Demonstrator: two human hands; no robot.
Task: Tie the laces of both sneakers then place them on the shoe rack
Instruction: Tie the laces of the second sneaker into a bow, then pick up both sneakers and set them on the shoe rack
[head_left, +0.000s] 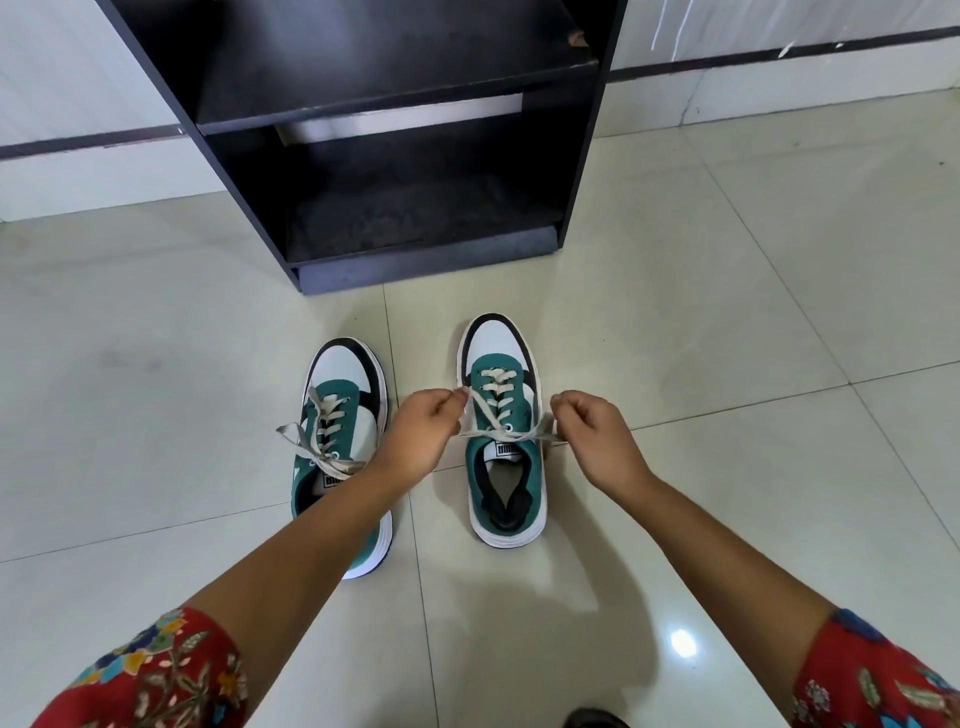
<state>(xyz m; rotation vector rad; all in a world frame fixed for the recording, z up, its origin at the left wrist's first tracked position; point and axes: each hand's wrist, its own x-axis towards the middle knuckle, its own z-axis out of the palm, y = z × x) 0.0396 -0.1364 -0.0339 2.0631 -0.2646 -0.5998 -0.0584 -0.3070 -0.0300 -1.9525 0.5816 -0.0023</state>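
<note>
Two green, white and black sneakers stand side by side on the tiled floor, toes toward the rack. The right sneaker (503, 415) has its off-white laces (488, 410) crossed over the tongue. My left hand (423, 434) pinches one lace end on the shoe's left. On the shoe's right, my right hand (592, 436) pinches the other end. The left sneaker (340, 415) has loose, untied laces lying across it, and my left forearm covers its heel. The black shoe rack (395, 156) stands just beyond the shoes.
The rack has a lower shelf (415, 223) and an upper shelf (395, 67), both bare and dusty. Pale floor tiles (727, 312) surround the shoes. A white wall with a dark stripe runs behind the rack. A dark object (592, 719) shows at the bottom edge.
</note>
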